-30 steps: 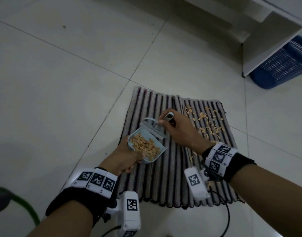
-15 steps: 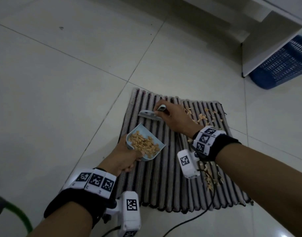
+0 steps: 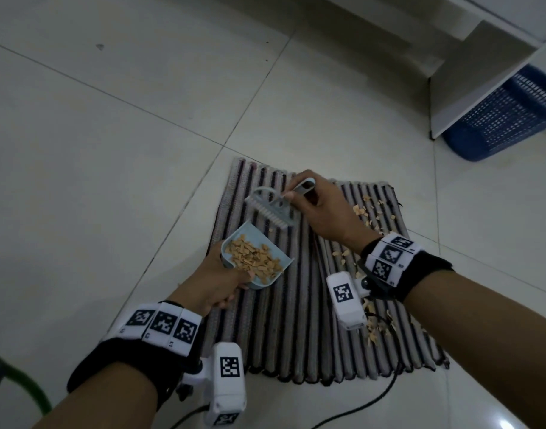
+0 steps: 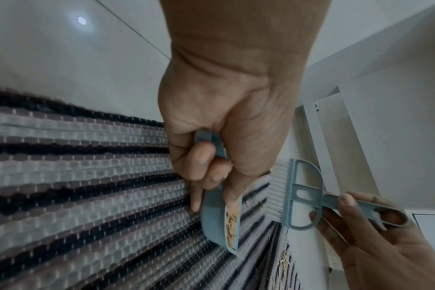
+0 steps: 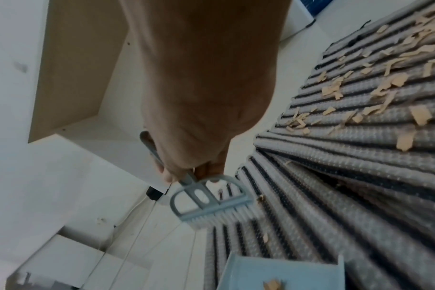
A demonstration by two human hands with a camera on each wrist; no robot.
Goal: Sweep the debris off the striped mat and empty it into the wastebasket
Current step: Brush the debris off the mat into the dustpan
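Dustpan and hand brush held over striped mat [image 3: 299, 320], one of each.
Left hand [image 3: 214, 281], fingers curled round handle of dustpan [image 3: 267, 275]; handle largely hidden, pan heaped with tan debris [image 3: 254, 260], uncountable. Right hand [image 3: 324, 213] gripping brush [image 3: 273, 210] just beyond pan. More scraps on mat's right side. Wrist markers, no readable writing. Farthest: blue wastebasket [image 3: 510, 116], partly hidden behind white shelf [image 3: 482, 72].
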